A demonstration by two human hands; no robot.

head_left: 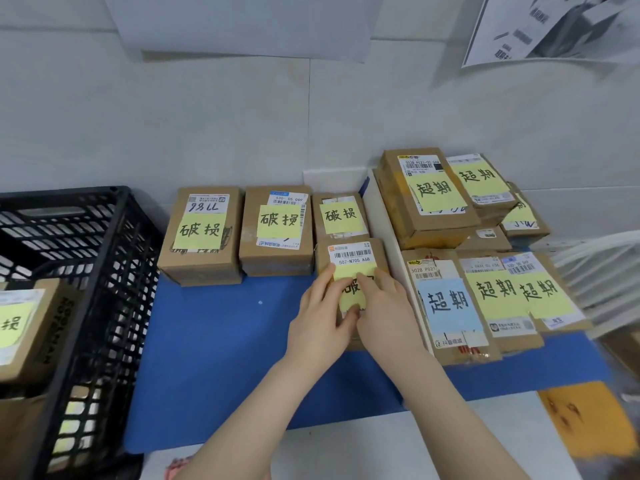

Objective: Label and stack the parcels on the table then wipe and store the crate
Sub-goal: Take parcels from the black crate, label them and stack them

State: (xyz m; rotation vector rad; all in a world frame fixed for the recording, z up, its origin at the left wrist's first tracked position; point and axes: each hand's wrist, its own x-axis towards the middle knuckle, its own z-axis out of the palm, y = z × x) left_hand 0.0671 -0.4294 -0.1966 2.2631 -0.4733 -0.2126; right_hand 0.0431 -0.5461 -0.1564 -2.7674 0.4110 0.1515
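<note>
Parcel [349, 255] lying centre frame on blue surface [221, 341], yellow sticky note [354, 293] on its top. Judging labelling step under way. I'm aiming to rub note flat from middle outward, keeping it below barcode and square to edges. Left grip [320, 323] and right grip [388, 308] both unclenched, fingers lying flat and pressing note, forearms converging from bottom of frame. Black crate [117, 244] sitting at left.

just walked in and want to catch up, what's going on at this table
A person is pressing a yellow note onto a cardboard parcel on the blue mat, left hand and right hand both on it. Three labelled parcels sit behind it, and a labelled stack stands to the right. The black crate on the left holds at least one box.
</note>
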